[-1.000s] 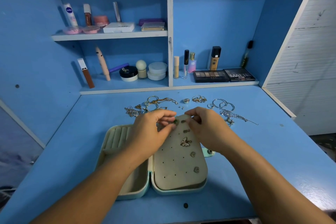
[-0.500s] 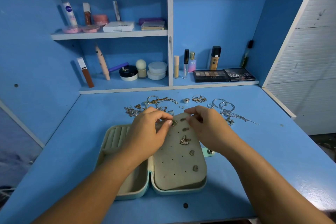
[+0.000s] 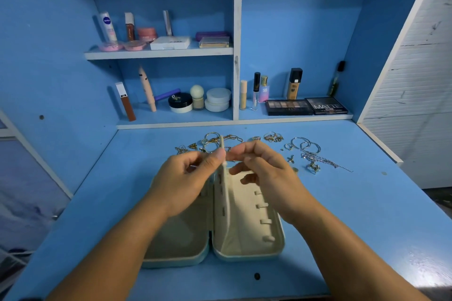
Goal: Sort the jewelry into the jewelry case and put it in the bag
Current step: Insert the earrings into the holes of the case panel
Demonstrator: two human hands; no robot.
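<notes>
The pale green jewelry case (image 3: 244, 255) lies open on the blue table, both beige halves showing. Its earring panel (image 3: 226, 203) stands upright over the hinge and is seen edge-on. My left hand (image 3: 186, 183) pinches the panel near its top from the left. My right hand (image 3: 269, 178) has curled fingers whose tips meet the panel from the right; anything small between them is hidden. Loose gold jewelry (image 3: 215, 140), rings (image 3: 272, 137), silver hoops (image 3: 305, 145) and a chain (image 3: 325, 161) lie behind the case. No bag is in view.
Shelves at the back hold cosmetics: eyeshadow palettes (image 3: 305, 106), jars (image 3: 217, 100) and bottles (image 3: 294, 83). A blue wall closes the left side, and the table's right edge (image 3: 381, 144) runs along a white wall. A dark hole (image 3: 256, 275) marks the table in front of the case.
The earring panel, which lay flat over the right half, has swung up to vertical. Both hands rose with it, and the right half's hooks now show.
</notes>
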